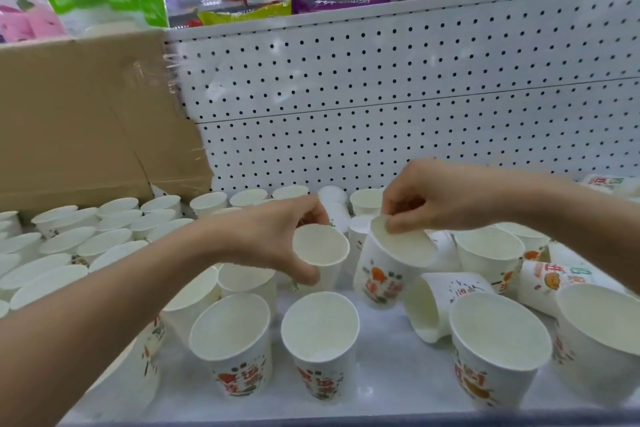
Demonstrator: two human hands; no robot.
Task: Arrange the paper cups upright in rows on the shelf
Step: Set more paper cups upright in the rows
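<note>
Near the middle of the white shelf, the right grip is pinching the rim of a tilted white paper cup printed with orange fruit. This cup is hanging just below the grip, base down and mouth leaning toward the front edge. Just beside it, the left grip is curling round a second white paper cup. Red characters are showing on the cups, too blurred to read.

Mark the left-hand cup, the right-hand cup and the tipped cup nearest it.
Left-hand cup [321,250]: head view, inside of its mouth.
Right-hand cup [381,282]: head view, printed side wall.
Tipped cup [457,291]: head view, outer side wall.
</note>
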